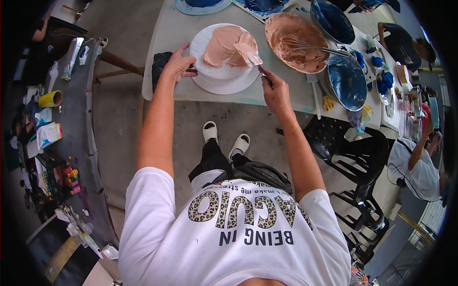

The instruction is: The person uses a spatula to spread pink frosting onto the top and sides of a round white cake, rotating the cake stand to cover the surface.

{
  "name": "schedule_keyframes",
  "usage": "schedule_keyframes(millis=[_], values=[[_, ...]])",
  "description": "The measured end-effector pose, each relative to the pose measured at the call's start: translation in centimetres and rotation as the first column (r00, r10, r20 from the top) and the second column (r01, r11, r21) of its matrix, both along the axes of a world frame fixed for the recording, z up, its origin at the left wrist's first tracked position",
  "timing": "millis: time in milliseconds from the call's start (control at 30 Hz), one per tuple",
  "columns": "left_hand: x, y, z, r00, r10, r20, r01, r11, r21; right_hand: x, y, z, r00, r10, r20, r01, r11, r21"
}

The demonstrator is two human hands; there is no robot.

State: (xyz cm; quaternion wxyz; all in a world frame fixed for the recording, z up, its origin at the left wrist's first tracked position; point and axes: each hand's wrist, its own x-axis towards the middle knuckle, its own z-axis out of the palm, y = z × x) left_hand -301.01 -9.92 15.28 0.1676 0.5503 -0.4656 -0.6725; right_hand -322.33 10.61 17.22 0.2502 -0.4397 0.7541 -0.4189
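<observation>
A round white cake form sits on a white round board near the table's front edge. Peach frosting covers much of its top in uneven swirls. My left hand rests against the form's left side, its fingers spread apart. In my right hand is a spatula, closed in my fingers by its dark handle. The spatula's blade lies at the right edge of the top, smeared with frosting. Just right of the form, a large bowl holds more peach frosting with a metal whisk in it.
Blue-smeared bowls stand at the right, near yellow-handled scissors and a white-handled scraper. Black chairs are right of me. A dark table with supplies runs along the left. Other people work at the right.
</observation>
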Motion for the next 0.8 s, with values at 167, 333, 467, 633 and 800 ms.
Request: schedule_keyframes(millis=[167, 333, 467, 633, 800], values=[[-0.2, 1.2, -0.9, 0.991, 0.039, -0.129, -0.028, 0.996, 0.085, 2.5, 0.0, -0.8, 0.999, -0.039, -0.009, 0.040, 0.997, 0.063], [-0.2, 3.5, -2.5, 0.973, 0.143, -0.183, -0.120, 0.984, 0.132, 6.2, 0.5, -0.5, 0.986, 0.017, 0.165, -0.027, 0.998, 0.054], [0.7, 3.9, -2.4, 0.989, 0.091, -0.113, -0.088, 0.995, 0.038, 3.3, -2.1, 0.6, 0.990, -0.140, 0.013, 0.140, 0.989, 0.039], [1.3, -1.0, -2.3, 0.995, -0.092, 0.030, 0.097, 0.951, -0.295, 2.6, -4.3, -0.3, 0.972, -0.213, -0.095, 0.214, 0.977, -0.001], [1.0, -4.0, -2.5, 0.976, -0.159, -0.152, 0.129, 0.974, -0.188, 6.0, -3.7, 0.2, 0.994, -0.111, -0.013, 0.112, 0.973, 0.202]])
